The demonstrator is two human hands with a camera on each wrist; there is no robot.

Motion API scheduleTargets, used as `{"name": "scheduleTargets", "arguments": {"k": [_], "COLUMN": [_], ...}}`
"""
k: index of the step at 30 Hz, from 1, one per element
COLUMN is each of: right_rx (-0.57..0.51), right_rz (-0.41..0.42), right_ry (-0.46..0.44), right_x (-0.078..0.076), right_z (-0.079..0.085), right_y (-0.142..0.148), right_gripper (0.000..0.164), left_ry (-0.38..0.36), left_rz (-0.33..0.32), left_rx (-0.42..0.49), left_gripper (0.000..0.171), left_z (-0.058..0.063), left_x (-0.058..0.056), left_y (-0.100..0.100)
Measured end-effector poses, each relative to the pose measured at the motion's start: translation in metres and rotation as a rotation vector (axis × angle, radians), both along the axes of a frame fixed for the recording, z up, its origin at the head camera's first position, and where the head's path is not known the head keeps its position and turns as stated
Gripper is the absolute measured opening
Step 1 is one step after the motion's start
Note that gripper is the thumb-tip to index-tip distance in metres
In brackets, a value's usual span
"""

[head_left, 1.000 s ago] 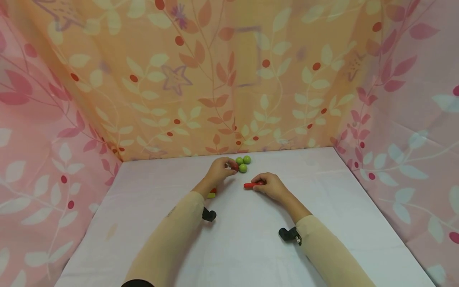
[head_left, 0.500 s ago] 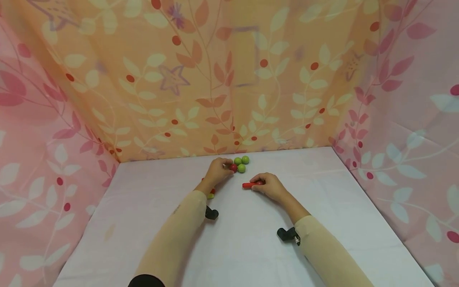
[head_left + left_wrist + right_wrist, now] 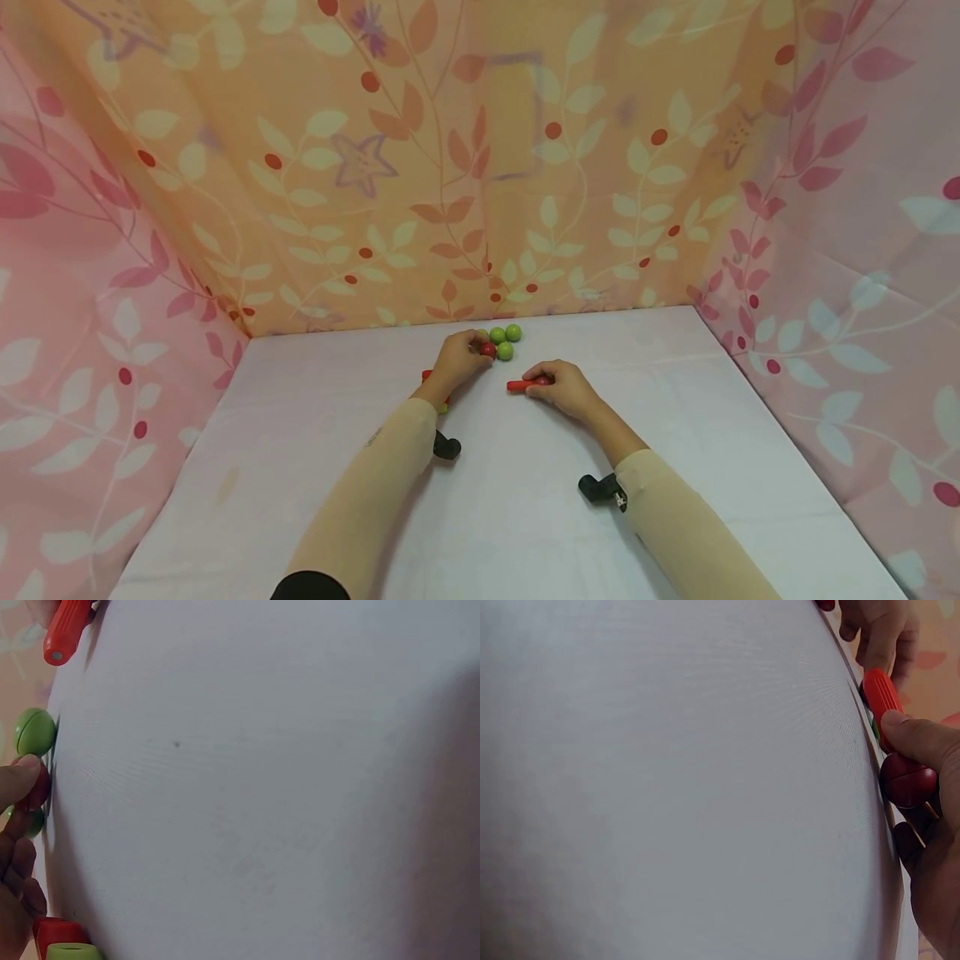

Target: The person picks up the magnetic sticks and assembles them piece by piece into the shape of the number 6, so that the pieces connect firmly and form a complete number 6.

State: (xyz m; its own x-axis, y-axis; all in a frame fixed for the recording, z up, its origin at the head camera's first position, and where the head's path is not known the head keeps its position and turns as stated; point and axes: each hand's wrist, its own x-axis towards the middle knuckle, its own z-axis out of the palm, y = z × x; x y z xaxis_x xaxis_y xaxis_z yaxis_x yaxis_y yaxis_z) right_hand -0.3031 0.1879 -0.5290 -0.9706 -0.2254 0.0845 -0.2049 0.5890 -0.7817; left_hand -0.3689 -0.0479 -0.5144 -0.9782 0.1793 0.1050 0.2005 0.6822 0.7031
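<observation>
My left hand (image 3: pixel 459 358) pinches a red ball (image 3: pixel 487 350) at the back of the white table. In the left wrist view, the thumb lies on that ball, beside a seamed green ball (image 3: pixel 35 732). Several green balls (image 3: pixel 505 351) cluster around it, one partly hidden by the hand. To the right, my right hand (image 3: pixel 568 389) grips a red ridged, handle-like piece (image 3: pixel 519 386) with the thumb along it. A dark red seamed ball (image 3: pixel 908 781) sits against this piece, under the right fingers.
Red pieces (image 3: pixel 427 375) and a yellow-green piece (image 3: pixel 443 408) lie partly hidden behind the left wrist. Patterned cloth walls (image 3: pixel 480 167) enclose the white table (image 3: pixel 525 500) at the back and sides.
The red ball in my left hand has come to sit against the green balls. The left forearm has shifted slightly right, and another green ball now shows behind the hand. The right hand stays put.
</observation>
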Motion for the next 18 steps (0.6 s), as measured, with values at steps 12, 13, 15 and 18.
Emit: {"name": "scheduleTargets", "arguments": {"k": [12, 13, 15, 18], "right_rx": [0.003, 0.008, 0.014, 0.021], "right_rz": [0.008, 0.004, 0.002, 0.004], "right_ry": [-0.006, -0.004, -0.002, -0.007], "right_x": [0.002, 0.002, 0.002, 0.001], "right_z": [0.002, 0.002, 0.002, 0.002], "right_y": [-0.003, -0.003, -0.003, -0.002], "right_gripper": [0.018, 0.018, 0.019, 0.018], "left_ry": [-0.054, -0.051, -0.047, -0.040], "left_rz": [-0.010, -0.016, -0.027, -0.045], "left_rx": [-0.016, -0.019, -0.022, -0.023], "left_gripper": [0.034, 0.033, 0.032, 0.030], "left_z": [0.005, 0.007, 0.010, 0.013], "left_x": [0.008, 0.010, 0.013, 0.018], "left_y": [-0.012, -0.013, -0.016, -0.018]}}
